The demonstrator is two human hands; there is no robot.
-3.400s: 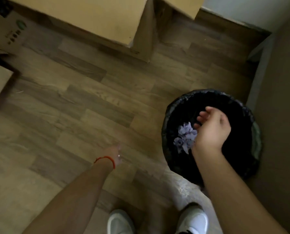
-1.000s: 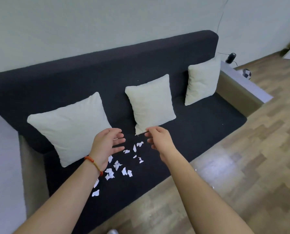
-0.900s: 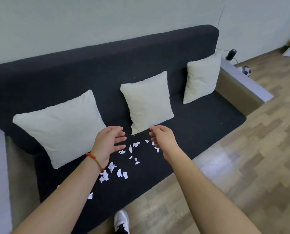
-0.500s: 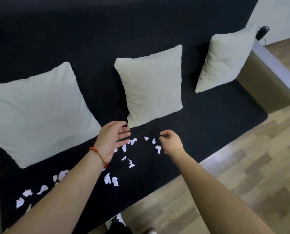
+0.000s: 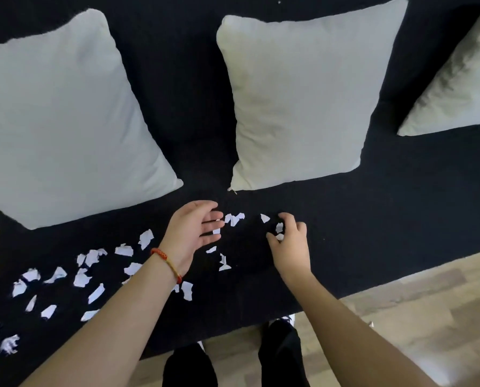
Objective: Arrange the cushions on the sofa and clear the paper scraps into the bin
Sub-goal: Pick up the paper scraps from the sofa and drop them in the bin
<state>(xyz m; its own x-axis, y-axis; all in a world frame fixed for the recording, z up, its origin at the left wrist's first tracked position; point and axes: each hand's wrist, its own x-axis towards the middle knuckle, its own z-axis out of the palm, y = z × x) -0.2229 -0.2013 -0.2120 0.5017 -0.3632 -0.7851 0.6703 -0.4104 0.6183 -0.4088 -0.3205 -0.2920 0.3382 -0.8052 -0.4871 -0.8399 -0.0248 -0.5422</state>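
Note:
Three pale cushions lean against the back of the black sofa (image 5: 387, 219): a left cushion (image 5: 57, 121), a middle cushion (image 5: 300, 96) and a right cushion (image 5: 462, 88) cut off by the frame edge. Several white paper scraps (image 5: 91, 258) lie scattered on the seat, mostly to the left. My left hand (image 5: 191, 233) hovers over the seat with fingers relaxed and cupped, holding nothing. My right hand (image 5: 289, 241) has its fingers curled round small scraps (image 5: 279, 231) at the right end of the scatter. More loose scraps (image 5: 234, 219) lie between the two hands.
Wooden floor (image 5: 414, 317) runs along the sofa's front edge at the lower right. My legs in dark trousers (image 5: 278, 356) stand against the seat front. The bin is out of view.
I have leaned in closer over the seat. My right hand has dropped onto the scraps and curled its fingers round some. My left hand stays open beside it.

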